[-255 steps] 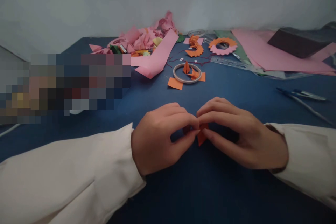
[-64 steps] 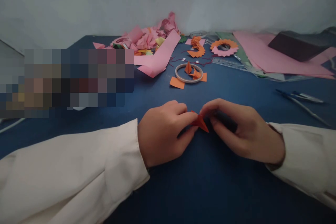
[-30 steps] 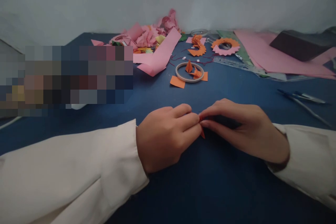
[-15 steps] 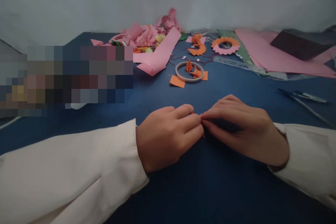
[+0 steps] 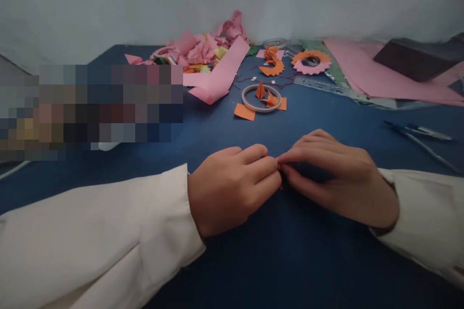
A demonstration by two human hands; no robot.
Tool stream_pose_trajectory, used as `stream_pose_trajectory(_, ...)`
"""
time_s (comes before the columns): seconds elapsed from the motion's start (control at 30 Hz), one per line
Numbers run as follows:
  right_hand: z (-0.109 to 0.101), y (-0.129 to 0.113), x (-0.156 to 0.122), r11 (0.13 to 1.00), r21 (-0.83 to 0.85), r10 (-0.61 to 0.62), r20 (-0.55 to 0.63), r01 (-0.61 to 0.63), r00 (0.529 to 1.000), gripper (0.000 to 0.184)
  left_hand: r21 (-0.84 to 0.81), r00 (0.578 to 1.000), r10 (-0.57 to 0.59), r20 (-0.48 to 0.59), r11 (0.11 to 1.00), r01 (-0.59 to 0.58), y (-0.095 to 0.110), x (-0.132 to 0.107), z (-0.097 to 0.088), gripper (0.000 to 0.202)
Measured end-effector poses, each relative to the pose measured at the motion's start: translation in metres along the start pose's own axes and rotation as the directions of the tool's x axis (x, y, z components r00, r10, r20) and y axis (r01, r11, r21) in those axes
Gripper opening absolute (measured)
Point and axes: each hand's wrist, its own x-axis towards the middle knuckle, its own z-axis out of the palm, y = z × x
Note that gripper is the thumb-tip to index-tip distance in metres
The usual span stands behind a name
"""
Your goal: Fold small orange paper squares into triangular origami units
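My left hand (image 5: 232, 188) and right hand (image 5: 337, 178) meet fingertip to fingertip, pinching a small orange paper piece (image 5: 280, 186) nearly hidden between them; the tape ring (image 5: 261, 98) lies beyond it.

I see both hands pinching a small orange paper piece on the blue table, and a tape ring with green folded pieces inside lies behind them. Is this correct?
Not quite. In the head view, the folded pieces inside the tape ring are orange, not green. The rest holds: the left hand and right hand pinch a small orange paper piece on the blue table.
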Motion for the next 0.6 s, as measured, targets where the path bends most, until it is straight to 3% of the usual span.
stream_pose_trajectory(0.6,-0.0011,-0.0003,0.0014,0.999,-0.019,-0.025,0.008,0.025,1.0,0.007,0.014,1.0,0.006,0.026,1.0,-0.006,0.0004,0.0004,0.0005,0.025)
